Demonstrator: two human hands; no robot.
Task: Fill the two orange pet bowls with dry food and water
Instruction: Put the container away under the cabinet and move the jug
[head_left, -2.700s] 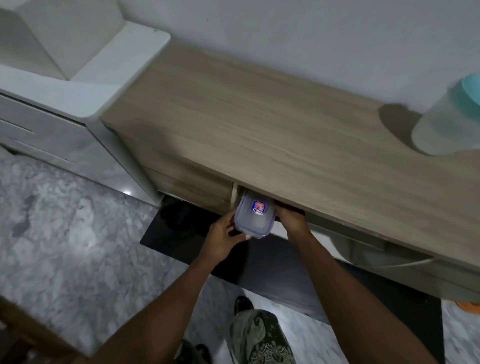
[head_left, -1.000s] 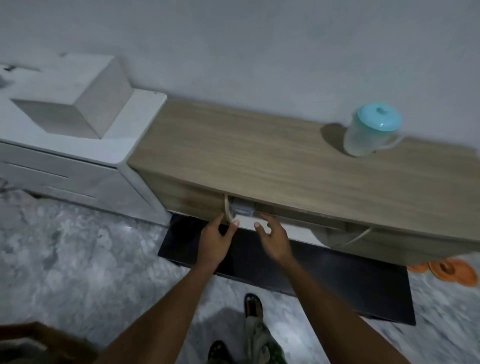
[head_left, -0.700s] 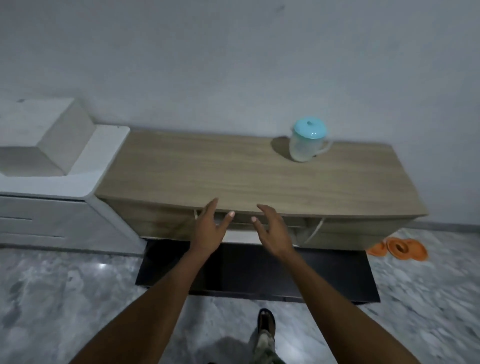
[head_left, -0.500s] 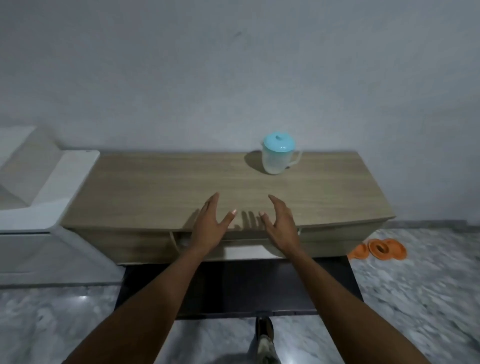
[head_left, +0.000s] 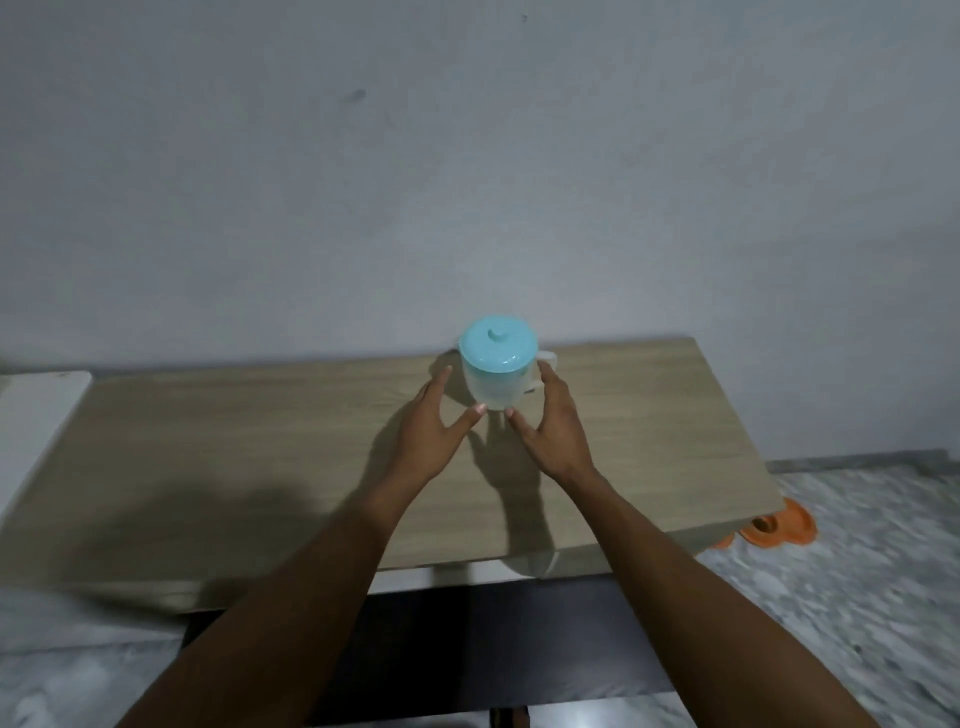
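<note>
The step in hand seems to be the water part: both hands reach for the clear jug (head_left: 497, 382) with the turquoise lid (head_left: 497, 349), which stands on the wooden desk (head_left: 218, 441) near the wall. The left hand (head_left: 435, 427) and the right hand (head_left: 551, 425) are spread wide, one on each side of the jug, not yet gripping. The orange pet bowls (head_left: 776, 525) lie on the floor past the desk's right end. Next, I think, the hands must close on the jug and carry it level.

Long light-wood cabinet top (head_left: 260, 447) across the frame's middle
A translucent plastic jug with turquoise lid (head_left: 497, 371) stands upright near its back edge; orange pet bowls (head_left: 776, 525) sit on grey marble floor (head_left: 857, 597) at lower right
</note>
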